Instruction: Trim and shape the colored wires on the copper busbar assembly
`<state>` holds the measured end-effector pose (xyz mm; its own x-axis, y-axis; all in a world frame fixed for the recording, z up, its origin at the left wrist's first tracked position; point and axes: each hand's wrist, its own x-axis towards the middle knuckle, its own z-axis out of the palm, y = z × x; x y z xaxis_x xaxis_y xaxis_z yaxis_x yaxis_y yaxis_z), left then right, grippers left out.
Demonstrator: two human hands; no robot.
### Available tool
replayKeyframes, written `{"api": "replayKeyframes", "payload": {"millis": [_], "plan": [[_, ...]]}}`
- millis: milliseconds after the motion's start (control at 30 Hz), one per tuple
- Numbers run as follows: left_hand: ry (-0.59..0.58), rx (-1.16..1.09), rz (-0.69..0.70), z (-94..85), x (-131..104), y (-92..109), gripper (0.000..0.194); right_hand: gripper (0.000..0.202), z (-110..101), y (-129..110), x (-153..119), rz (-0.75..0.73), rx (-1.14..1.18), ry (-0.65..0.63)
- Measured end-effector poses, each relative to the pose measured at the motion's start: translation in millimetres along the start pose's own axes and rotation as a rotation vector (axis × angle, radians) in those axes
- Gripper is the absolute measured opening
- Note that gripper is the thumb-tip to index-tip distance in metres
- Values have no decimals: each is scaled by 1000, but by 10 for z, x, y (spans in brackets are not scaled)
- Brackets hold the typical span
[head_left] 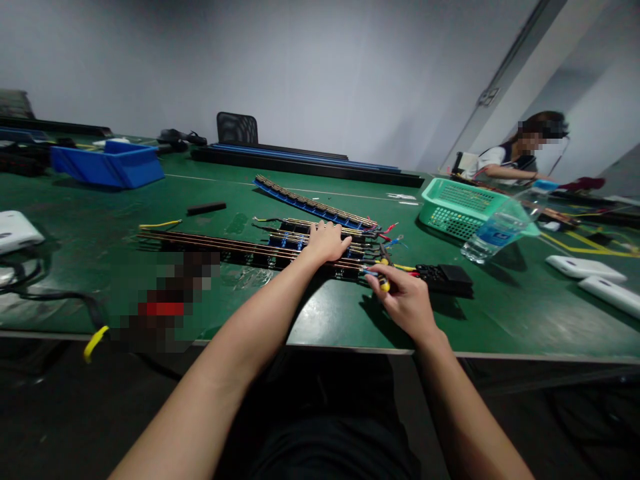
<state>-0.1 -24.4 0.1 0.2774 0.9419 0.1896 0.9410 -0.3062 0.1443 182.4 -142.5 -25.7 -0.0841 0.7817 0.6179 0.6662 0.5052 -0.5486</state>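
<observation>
My left hand (327,243) lies with spread fingers on several long dark strips with copper-coloured rails (230,247), near the middle of the green table. At the right end of these strips, my right hand (403,293) is closed around a small yellow-and-black tool (384,283). Its tip is beside thin red and blue wires, and the exact contact is too small to tell. A black box-shaped part (445,279) lies just right of that hand, with yellow and red wires running to it. Behind my left hand, a blue-edged strip (310,203) rests at an angle.
A green basket (463,210) stands at the right, a water bottle (495,233) tilted against it. White devices (585,268) lie at the far right. A blue bin (107,165) is at the back left. Long dark profiles (310,165) lie behind. A person (515,157) sits back right.
</observation>
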Motion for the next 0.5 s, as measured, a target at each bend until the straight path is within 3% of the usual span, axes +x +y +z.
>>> {"api": "replayKeyframes", "payload": {"millis": [100, 167, 333, 500], "plan": [[-6, 13, 4, 3, 5, -2, 58, 21, 30, 5, -24, -31, -50, -72], [2, 8, 6, 11, 11, -7, 58, 23, 21, -12, -6, 74, 49, 50], [17, 0, 3, 22, 11, -13, 57, 39, -136, -159, 44, 376, 560, 321], [13, -5, 1, 9, 4, -6, 56, 39, -285, -272, 165, 286, 701, 396]]}}
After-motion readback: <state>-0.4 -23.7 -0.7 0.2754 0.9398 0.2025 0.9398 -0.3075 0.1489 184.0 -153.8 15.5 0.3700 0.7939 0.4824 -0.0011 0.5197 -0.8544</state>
